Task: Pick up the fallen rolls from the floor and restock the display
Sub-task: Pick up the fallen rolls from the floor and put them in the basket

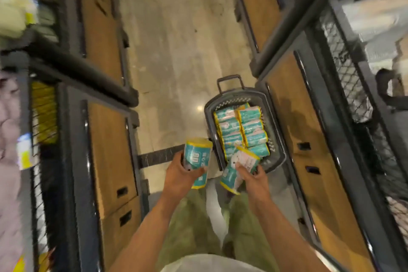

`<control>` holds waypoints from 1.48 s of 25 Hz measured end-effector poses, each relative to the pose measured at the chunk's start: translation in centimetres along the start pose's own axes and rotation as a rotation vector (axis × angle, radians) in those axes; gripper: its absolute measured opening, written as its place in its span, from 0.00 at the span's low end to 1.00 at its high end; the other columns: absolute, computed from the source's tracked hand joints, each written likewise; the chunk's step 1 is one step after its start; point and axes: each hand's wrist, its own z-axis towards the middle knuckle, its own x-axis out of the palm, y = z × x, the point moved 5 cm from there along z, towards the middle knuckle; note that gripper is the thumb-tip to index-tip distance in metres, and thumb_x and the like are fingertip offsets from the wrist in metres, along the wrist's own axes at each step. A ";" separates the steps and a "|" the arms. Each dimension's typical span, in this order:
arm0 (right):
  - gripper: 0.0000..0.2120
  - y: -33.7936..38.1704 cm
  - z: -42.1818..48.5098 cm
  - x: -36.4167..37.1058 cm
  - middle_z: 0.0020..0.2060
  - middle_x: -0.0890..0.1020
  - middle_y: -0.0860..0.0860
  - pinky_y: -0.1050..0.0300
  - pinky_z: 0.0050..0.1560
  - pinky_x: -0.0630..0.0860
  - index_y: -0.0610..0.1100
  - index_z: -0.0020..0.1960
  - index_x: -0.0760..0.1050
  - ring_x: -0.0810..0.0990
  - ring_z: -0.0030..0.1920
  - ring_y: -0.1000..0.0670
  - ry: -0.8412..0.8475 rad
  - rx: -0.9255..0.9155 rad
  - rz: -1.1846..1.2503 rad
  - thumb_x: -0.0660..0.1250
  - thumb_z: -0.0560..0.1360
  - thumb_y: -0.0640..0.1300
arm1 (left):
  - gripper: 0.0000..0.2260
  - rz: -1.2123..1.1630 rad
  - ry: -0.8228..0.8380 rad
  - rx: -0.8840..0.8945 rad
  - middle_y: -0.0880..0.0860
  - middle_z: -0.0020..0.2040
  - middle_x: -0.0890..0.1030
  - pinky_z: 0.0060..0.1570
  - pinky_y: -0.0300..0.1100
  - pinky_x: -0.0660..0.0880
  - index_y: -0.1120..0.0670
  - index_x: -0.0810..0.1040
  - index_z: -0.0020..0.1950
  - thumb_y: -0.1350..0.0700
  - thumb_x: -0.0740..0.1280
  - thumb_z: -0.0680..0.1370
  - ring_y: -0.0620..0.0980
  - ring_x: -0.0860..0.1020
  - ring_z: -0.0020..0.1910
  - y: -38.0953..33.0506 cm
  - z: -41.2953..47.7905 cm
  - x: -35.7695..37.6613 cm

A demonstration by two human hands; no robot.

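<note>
My left hand (pixel 180 175) grips a teal roll pack with yellow ends (pixel 197 160), held upright over the floor. My right hand (pixel 254 178) grips a second teal and white roll pack (pixel 237 166), tilted, just at the near rim of a dark shopping basket (pixel 209 117). The basket stands on the floor in the aisle and holds several more teal packs (pixel 240 128) lying in two rows. Its handle (pixel 229 83) sticks up at the far end.
Dark-framed display units with wooden panels (pixel 110 143) (pixel 306 139) line both sides of a narrow, pale stone aisle (pixel 176 51). Wire-mesh bins (pixel 344 77) top the right unit. Blurred yellow and white goods (pixel 15 6) fill the left shelves. My green trousers (pixel 194 227) are below.
</note>
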 end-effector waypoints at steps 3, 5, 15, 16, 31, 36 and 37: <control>0.22 -2.8 4.8 -0.7 0.53 0.87 0.48 0.39 0.54 0.84 0.46 0.61 0.79 0.87 0.51 0.47 -0.126 0.071 0.110 0.81 0.70 0.46 | 0.27 0.080 0.120 -0.011 0.45 0.52 0.84 0.48 0.46 0.82 0.48 0.75 0.61 0.51 0.83 0.67 0.43 0.83 0.48 0.4 5.3 3.5; 0.21 -5.4 9.2 -1.7 0.51 0.87 0.48 0.39 0.54 0.84 0.45 0.60 0.79 0.87 0.50 0.46 -0.209 0.147 0.204 0.81 0.70 0.45 | 0.26 0.107 0.189 -0.011 0.47 0.51 0.85 0.49 0.49 0.83 0.48 0.75 0.58 0.52 0.84 0.66 0.44 0.84 0.47 1.2 8.9 7.2; 0.44 -18.2 33.7 -0.6 0.71 0.72 0.36 0.46 0.62 0.74 0.37 0.77 0.60 0.75 0.69 0.36 -0.390 0.363 -0.157 0.76 0.73 0.58 | 0.32 0.151 0.250 0.113 0.43 0.52 0.84 0.49 0.43 0.81 0.44 0.76 0.62 0.46 0.83 0.61 0.42 0.84 0.50 10.3 25.2 20.6; 0.46 -18.9 35.3 -0.4 0.73 0.71 0.35 0.46 0.64 0.73 0.36 0.78 0.57 0.73 0.70 0.35 -0.402 0.401 -0.157 0.75 0.74 0.59 | 0.32 0.147 0.268 0.122 0.43 0.53 0.84 0.49 0.43 0.82 0.44 0.76 0.62 0.48 0.83 0.62 0.43 0.84 0.51 11.0 26.1 21.3; 0.41 -21.8 41.3 -0.8 0.68 0.69 0.44 0.53 0.65 0.72 0.45 0.73 0.67 0.73 0.67 0.43 -0.091 0.092 -0.612 0.81 0.68 0.57 | 0.32 0.156 0.348 0.167 0.41 0.54 0.84 0.51 0.42 0.82 0.50 0.74 0.67 0.60 0.83 0.67 0.42 0.84 0.53 12.6 30.1 25.2; 0.47 -22.6 40.8 0.2 0.71 0.65 0.42 0.45 0.69 0.73 0.40 0.75 0.62 0.68 0.70 0.40 -0.146 -0.031 -0.835 0.80 0.67 0.60 | 0.30 0.118 0.348 0.165 0.44 0.52 0.85 0.50 0.44 0.83 0.54 0.74 0.66 0.63 0.82 0.68 0.45 0.85 0.51 13.2 30.0 26.1; 0.48 -22.6 40.9 0.7 0.72 0.64 0.41 0.45 0.69 0.74 0.38 0.76 0.60 0.67 0.71 0.39 -0.163 -0.041 -0.877 0.79 0.68 0.61 | 0.30 0.113 0.347 0.166 0.45 0.52 0.85 0.50 0.44 0.83 0.55 0.74 0.66 0.63 0.82 0.68 0.45 0.85 0.51 13.3 30.1 26.2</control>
